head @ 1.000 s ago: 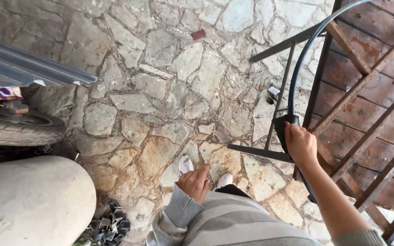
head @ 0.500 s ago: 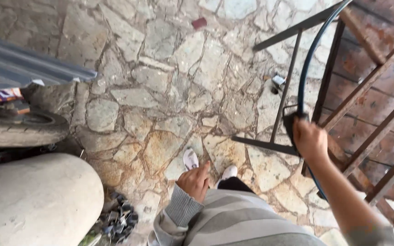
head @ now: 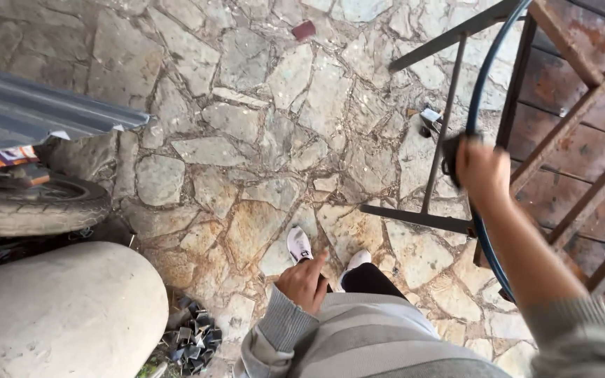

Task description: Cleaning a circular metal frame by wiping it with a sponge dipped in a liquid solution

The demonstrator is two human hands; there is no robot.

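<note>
While the right hand (head: 481,168) grips the thin blue curved hoop (head: 483,77) beside the dark metal frame (head: 442,147), the left hand (head: 306,280) hangs loosely curled, empty; repositioning seems underway, needing steady hold.

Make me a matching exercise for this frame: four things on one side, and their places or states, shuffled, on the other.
Things:
1. right hand
2. left hand
3. tyre
4. red scrap

Places or states:
A. lying alone on the stone paving near the top
B. closed around the blue hoop beside the metal frame
C. at the left, under the corrugated sheet
D. holding nothing, held low by the striped jumper

Pairs: 1-B, 2-D, 3-C, 4-A
</note>
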